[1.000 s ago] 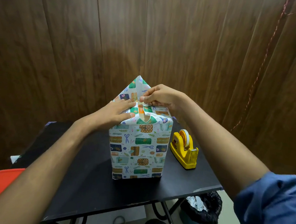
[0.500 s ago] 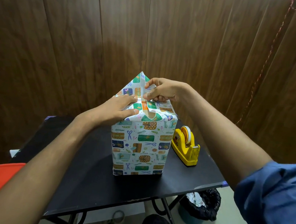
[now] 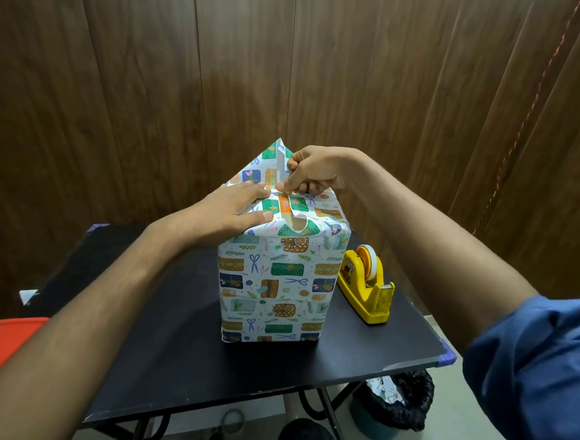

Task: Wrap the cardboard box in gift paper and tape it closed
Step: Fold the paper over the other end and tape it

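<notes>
We press our left hand (image 3: 238, 209) flat on top of the wrapped box (image 3: 277, 284), which stands upright on the black worktop (image 3: 177, 342). Our right hand (image 3: 314, 171) pinches the raised triangular paper flap (image 3: 268, 163), with the yellow tape dispenser (image 3: 366, 283) just beside the box.

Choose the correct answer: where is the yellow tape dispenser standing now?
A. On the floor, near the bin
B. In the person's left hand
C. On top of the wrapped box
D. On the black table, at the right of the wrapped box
D: the yellow tape dispenser stands on the black table, just right of the wrapped box, while the left hand and right hand are both busy at the paper on the box top.
</notes>
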